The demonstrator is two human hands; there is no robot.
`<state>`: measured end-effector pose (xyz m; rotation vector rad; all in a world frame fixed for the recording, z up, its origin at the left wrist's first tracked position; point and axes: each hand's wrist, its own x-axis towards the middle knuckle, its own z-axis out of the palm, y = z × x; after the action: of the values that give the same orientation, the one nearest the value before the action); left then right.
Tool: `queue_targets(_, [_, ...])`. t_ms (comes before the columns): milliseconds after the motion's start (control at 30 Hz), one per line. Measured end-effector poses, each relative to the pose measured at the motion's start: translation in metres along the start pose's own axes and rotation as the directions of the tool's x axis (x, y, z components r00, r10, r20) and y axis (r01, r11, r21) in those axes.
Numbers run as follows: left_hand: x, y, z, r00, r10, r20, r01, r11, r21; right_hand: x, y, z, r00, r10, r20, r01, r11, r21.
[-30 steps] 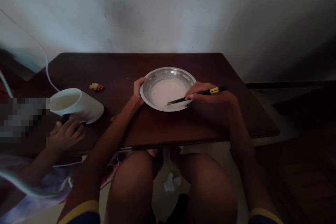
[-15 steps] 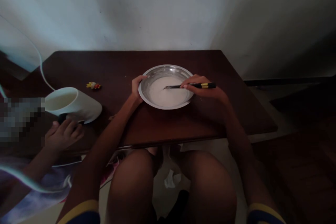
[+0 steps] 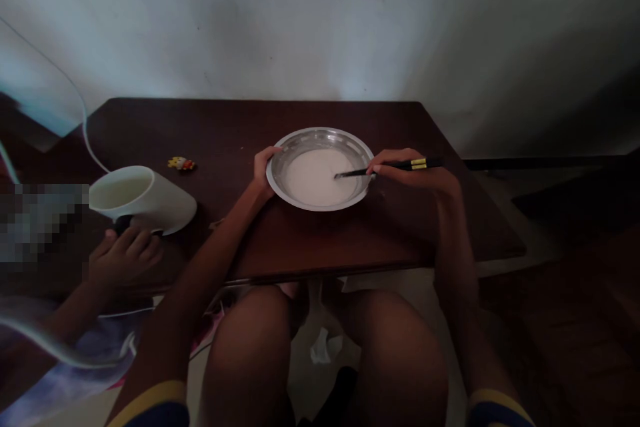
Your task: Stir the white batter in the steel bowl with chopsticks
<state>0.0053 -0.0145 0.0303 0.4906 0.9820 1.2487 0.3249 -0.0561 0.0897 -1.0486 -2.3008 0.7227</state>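
Note:
A shiny metal bowl (image 3: 320,205) stands on the dark wooden table, with a pale, creamy liquid (image 3: 315,177) in it. My left hand (image 3: 265,170) grips the bowl's left rim, thumb on top. In my right hand (image 3: 405,170) is a pair of black chopsticks (image 3: 419,164) with gold bands, the fingers closed around them just over the right rim. Their tips dip into the liquid right of the middle. Whether the right hand touches the rim I cannot tell.
At the left, another person's hand (image 3: 127,253) holds the black handle of a white jug (image 3: 165,203). A small yellow and red toy figure (image 3: 182,163) lies behind it on the table (image 3: 320,247). A white cable (image 3: 85,120) hangs at the left, and crumpled white paper (image 3: 326,345) is on the floor.
My right hand has moved to the right with the chopsticks, and their tips have shifted from the liquid's middle toward the right side. My left hand stays on the rim.

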Motion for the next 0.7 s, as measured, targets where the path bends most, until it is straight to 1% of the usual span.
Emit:
queue_targets(67, [0.0, 0.0, 0.0, 1.0, -0.004, 0.002, 0.004, 1.0, 0.008, 0.001, -0.004, 0.004, 0.995, -0.061, 0.079, 0.058, 0.998, 0.039])
queue_targets(133, [-0.001, 0.0, 0.0, 1.0, 0.001, -0.001, -0.001, 1.0, 0.014, 0.006, -0.006, 0.012, 0.991, -0.11, 0.073, 0.107, 0.994, 0.032])
queue_targets(200, [-0.002, 0.0, 0.001, 1.0, 0.013, -0.013, -0.013, 1.0, 0.007, 0.008, -0.004, 0.017, 0.996, -0.083, -0.02, 0.083, 0.996, -0.028])
queue_targets(267, [-0.004, 0.0, 0.003, 0.999, 0.019, -0.027, -0.019, 1.0, -0.004, 0.006, 0.001, 0.014, 0.99, -0.013, -0.14, 0.0, 0.996, -0.091])
queue_targets(300, [-0.005, 0.001, 0.005, 0.999, 0.015, -0.033, -0.016, 1.0, -0.008, 0.004, 0.003, 0.011, 0.986, 0.01, -0.168, -0.027, 0.994, -0.101])
queue_targets(333, [-0.006, 0.001, 0.006, 0.999, 0.006, -0.037, -0.006, 1.0, -0.01, 0.002, 0.004, 0.008, 0.988, 0.015, -0.156, -0.03, 0.995, -0.095])
queue_targets(367, [-0.007, 0.001, 0.007, 0.999, -0.003, -0.041, 0.002, 1.0, -0.01, 0.001, 0.003, 0.007, 0.994, -0.001, -0.106, -0.006, 0.997, -0.074])
queue_targets(433, [-0.008, 0.001, 0.008, 0.999, -0.016, -0.05, 0.016, 1.0, -0.005, 0.002, 0.0, 0.008, 0.996, -0.077, 0.039, 0.077, 0.997, -0.003])
queue_targets(467, [-0.008, 0.001, 0.008, 0.998, -0.015, -0.057, 0.015, 1.0, 0.001, 0.004, -0.002, 0.011, 0.99, -0.113, 0.089, 0.111, 0.993, 0.027])
queue_targets(500, [-0.008, 0.002, 0.007, 0.998, -0.009, -0.064, 0.009, 1.0, 0.008, 0.006, -0.004, 0.014, 0.985, -0.136, 0.102, 0.132, 0.99, 0.042])
queue_targets(533, [-0.007, 0.002, 0.007, 0.998, -0.002, -0.067, 0.003, 1.0, 0.016, 0.008, -0.004, 0.017, 0.988, -0.136, 0.076, 0.134, 0.99, 0.036])
queue_targets(633, [-0.005, 0.002, 0.006, 0.998, 0.006, -0.069, -0.004, 1.0, 0.023, 0.007, 0.0, 0.016, 0.993, -0.05, -0.111, 0.044, 0.998, -0.052])
queue_targets(667, [-0.005, 0.002, 0.007, 0.997, 0.002, -0.072, 0.0, 1.0, 0.02, 0.004, 0.001, 0.012, 0.989, -0.023, -0.145, 0.014, 0.998, -0.067])
queue_targets(700, [-0.005, 0.002, 0.007, 0.997, -0.001, -0.075, 0.002, 1.0, 0.014, 0.001, 0.001, 0.008, 0.99, -0.009, -0.143, -0.001, 0.998, -0.064])
